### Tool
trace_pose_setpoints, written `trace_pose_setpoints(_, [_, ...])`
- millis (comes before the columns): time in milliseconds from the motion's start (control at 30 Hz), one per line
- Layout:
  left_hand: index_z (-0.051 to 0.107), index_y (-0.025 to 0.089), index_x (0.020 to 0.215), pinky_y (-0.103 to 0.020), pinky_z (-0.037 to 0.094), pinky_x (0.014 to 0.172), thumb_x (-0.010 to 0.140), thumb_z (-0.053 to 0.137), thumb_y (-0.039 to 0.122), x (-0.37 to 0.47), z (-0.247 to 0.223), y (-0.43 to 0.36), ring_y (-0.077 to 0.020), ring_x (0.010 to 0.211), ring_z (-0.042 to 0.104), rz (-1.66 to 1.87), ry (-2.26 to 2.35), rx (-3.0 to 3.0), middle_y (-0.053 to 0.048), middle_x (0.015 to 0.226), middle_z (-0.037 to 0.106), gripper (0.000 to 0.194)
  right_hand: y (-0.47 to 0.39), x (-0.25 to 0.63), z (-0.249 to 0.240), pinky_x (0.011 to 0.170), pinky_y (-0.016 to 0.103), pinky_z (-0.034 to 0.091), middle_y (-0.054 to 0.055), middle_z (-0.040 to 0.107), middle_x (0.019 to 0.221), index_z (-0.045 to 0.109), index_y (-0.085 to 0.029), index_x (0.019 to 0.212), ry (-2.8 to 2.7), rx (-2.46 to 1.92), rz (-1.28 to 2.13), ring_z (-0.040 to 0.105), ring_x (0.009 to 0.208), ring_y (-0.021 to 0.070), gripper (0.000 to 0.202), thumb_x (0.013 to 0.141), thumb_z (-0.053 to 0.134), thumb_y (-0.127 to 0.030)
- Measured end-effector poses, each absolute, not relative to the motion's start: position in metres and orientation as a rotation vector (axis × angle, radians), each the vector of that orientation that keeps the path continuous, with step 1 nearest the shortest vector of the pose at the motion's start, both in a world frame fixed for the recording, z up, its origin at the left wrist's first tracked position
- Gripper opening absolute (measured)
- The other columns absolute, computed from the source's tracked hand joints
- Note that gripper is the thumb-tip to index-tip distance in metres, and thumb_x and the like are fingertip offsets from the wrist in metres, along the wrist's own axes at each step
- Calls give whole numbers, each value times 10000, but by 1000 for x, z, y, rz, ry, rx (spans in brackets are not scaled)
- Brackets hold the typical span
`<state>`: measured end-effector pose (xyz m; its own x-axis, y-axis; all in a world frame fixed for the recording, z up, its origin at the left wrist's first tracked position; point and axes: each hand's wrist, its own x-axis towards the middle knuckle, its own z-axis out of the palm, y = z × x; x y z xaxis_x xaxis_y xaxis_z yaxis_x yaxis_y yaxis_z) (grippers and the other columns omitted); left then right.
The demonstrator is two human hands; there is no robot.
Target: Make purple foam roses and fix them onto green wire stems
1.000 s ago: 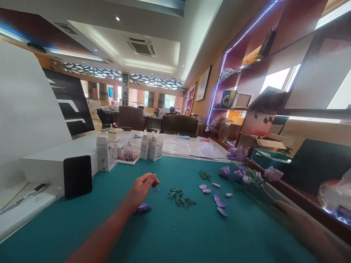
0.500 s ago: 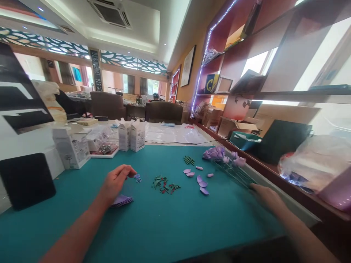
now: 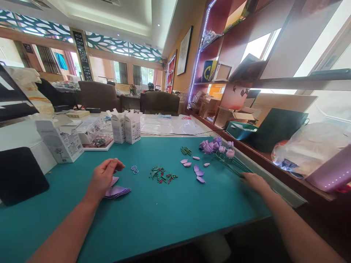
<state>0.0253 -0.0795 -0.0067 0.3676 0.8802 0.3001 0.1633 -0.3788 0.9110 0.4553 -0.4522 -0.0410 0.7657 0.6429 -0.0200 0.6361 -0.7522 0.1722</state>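
On the right, my right hand (image 3: 256,182) has its fingers closed round the thin green stems of purple flowers (image 3: 212,146), which lie on the green mat (image 3: 164,226). My left hand (image 3: 105,177) is over the left side, fingers bent together; whether anything is between them is hidden. Beneath and beside it are stacked purple petals (image 3: 119,191). Two small blue rings (image 3: 134,168) lie just right of its fingertips. Small green and red pieces (image 3: 163,174) are spread mid-mat. Loose purple petals (image 3: 199,173) and short green sticks (image 3: 186,151) lie left of the flowers.
White boxes (image 3: 133,127) stand at the mat's back left, with another open box (image 3: 61,142) nearer. A black panel (image 3: 23,175) is at the far left. Shelves with a green box (image 3: 241,130) and a plastic bag (image 3: 296,157) run along the right.
The camera view has shifted, so the mat's front edge shows more. My left hand has drawn back from the blue rings. My right hand still holds the stems, and the flower heads have turned slightly.
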Motion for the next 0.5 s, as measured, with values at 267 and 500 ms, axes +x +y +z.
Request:
trace_pose_setpoints(267, [608,179,713,-302,474,708,700,490,637,25,-12,-74,-198,753,607,1062,928,1757,-61,760,670,473,-449,468,-51,660,307,403,124,694,1000,648,-193,945,1007,2763,-2,640,927,266,237,856,438,-257])
trace_pose_setpoints(500, [609,188,698,-307,482,698,661,513,658,25,-12,-73,-205,737,614,1084,945,1719,-60,748,677,481,-449,473,-55,682,301,402,111,696,977,654,-186,909,1026,2765,-22,641,920,256,215,847,458,-249])
